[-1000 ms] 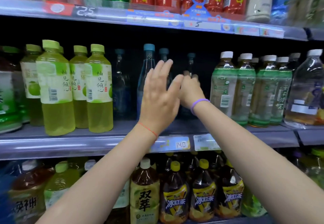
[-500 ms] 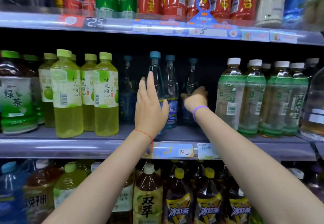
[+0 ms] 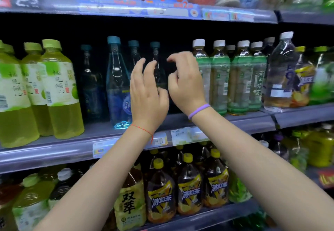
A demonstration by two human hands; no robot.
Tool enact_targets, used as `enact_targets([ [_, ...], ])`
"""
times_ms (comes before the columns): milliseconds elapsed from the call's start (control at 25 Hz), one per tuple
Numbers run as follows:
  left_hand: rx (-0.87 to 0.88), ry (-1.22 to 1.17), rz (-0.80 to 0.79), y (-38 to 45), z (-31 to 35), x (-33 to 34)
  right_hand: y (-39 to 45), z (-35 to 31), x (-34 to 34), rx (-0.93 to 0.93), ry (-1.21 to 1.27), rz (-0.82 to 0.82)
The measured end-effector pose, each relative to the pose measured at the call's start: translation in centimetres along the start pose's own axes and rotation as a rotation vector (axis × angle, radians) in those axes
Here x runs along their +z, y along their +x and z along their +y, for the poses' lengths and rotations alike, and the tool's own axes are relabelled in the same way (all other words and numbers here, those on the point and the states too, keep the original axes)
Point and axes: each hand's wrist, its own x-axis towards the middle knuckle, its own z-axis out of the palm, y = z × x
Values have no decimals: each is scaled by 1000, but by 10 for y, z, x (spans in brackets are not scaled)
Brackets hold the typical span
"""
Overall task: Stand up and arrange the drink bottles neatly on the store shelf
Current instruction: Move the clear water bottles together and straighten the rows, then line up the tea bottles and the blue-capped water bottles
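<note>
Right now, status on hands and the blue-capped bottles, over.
Left hand open, right hand loosely curled, both empty. Blue-capped bottles upright mid-shelf, ungripped. Green tea bottles crowd the right.

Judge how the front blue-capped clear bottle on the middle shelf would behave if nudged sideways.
The blue-capped bottle is tall with a long thin neck, so it probably tips more readily than its squat neighbours. It looks full, so likely heavy for its width. Its smooth clear wall may be slippery. Neither the left hand nor the right hand holds it.
</note>
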Motion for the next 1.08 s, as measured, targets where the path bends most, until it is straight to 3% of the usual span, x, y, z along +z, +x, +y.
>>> enact_targets([
  [160, -49, 22, -105, -5, 23, 29, 2, 29, -20, -7, -182, 89],
  [360, -235, -10, -194, -1, 66, 70, 5, 95, -46, 94, -53, 105],
  [520, -334, 68, -206, -8, 88, 92, -13, 122, -56, 252, 282, -96],
  [720, -395, 214, -147, -11, 91, 95, -33, 121, -61, 387, 421, -210],
  [840, -391, 309, -94, -11, 81, 86, -41, 116, -58, 503, 415, -437],
  [1080, -331, 548, -26, -16, 60, 66, -34, 83, -49, 430, 240, -729],
])
